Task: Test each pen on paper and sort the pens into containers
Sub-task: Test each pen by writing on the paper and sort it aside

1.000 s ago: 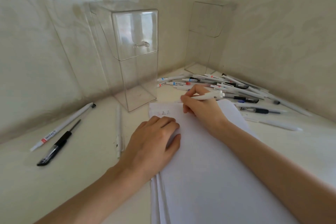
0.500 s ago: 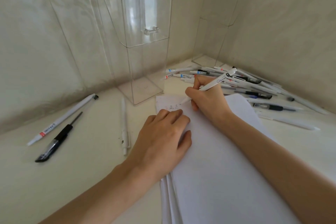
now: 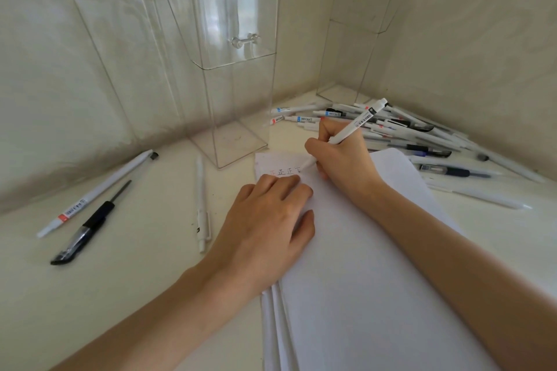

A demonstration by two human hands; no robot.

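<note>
Right hand grips white pen: tip down-left on the paper, cap end angled up, far-right. Left hand flat, fingers relaxed, pressing the paper's near-left edge, just beside the written marks.

I am working bare-handed: my left hand and right hand are both showing uncovered, with slim fingers, and my left forearm and right forearm are showing bare to the edge of view. Whether I am wearing sleeves higher up, I cannot tell.
</note>
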